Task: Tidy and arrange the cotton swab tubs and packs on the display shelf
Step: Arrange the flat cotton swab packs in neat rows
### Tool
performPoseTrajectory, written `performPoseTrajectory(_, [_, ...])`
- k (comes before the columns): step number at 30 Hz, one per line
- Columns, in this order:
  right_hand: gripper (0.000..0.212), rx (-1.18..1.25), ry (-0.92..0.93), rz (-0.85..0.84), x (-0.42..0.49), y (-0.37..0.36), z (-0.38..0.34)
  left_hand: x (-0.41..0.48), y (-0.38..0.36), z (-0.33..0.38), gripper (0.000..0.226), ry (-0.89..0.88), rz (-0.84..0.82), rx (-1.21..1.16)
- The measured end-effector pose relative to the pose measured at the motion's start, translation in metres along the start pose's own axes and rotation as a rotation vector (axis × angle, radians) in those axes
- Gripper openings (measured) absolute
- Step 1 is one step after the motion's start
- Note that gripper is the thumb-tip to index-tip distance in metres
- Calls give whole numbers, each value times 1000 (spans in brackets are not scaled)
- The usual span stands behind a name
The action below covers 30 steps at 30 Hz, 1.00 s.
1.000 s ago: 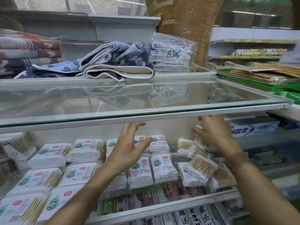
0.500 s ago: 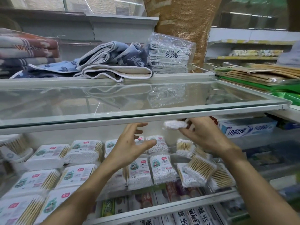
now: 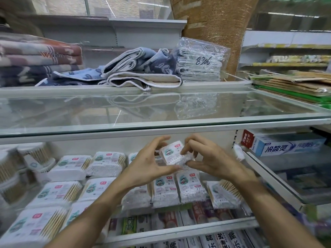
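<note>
The swab pack [image 3: 173, 154], pinched a moment ago by the right hand [image 3: 213, 158] alone, is now gripped by the left hand [image 3: 148, 163] too, seemingly for straightening.

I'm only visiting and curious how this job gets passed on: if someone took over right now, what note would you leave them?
Left hand and right hand: both hold one small swab pack in the air above the middle of the shelf.
Other packs lie in rows on the shelf; tubs are stacked at the far left.
Done: the left rows look tidy.
Left: set the held pack down; the slanted packs at right probably need straightening.
</note>
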State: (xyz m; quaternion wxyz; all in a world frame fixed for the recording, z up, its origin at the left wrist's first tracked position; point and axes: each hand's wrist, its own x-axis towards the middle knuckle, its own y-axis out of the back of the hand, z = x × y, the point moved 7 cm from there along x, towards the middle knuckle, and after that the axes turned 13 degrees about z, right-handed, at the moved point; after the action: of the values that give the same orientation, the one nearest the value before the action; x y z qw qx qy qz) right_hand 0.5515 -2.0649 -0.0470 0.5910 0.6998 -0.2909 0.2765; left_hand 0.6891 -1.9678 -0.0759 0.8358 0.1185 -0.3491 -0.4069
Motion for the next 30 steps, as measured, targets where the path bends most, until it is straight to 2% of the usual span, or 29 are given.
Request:
performPoseTrajectory(4, [81,113,-201,-151,0,-7,8,-1,13,5,87,-81,22,33])
performPoseTrajectory(7, [93,149,-215,-178,0,-10,7,-3,18,5,87,-128,16,49])
performPoseTrajectory(12, [83,179,-220,-194,4,-21,5,-8,27,4,84,-130,-1,51])
performPoseTrajectory(16, [79,208,-266,-235,8,-32,-5,-17,43,-3,58,-56,-59,70])
performPoseTrajectory(19, [68,168,-197,-291,11,-50,-22,-30,56,-13,46,-46,-100,176])
performPoseTrajectory(24, [61,110,-127,-380,10,-82,-37,-51,67,-28,43,-15,-180,359])
performPoseTrajectory(30, [58,35,-89,-402,9,-96,-43,-57,67,-32,39,-58,-197,491])
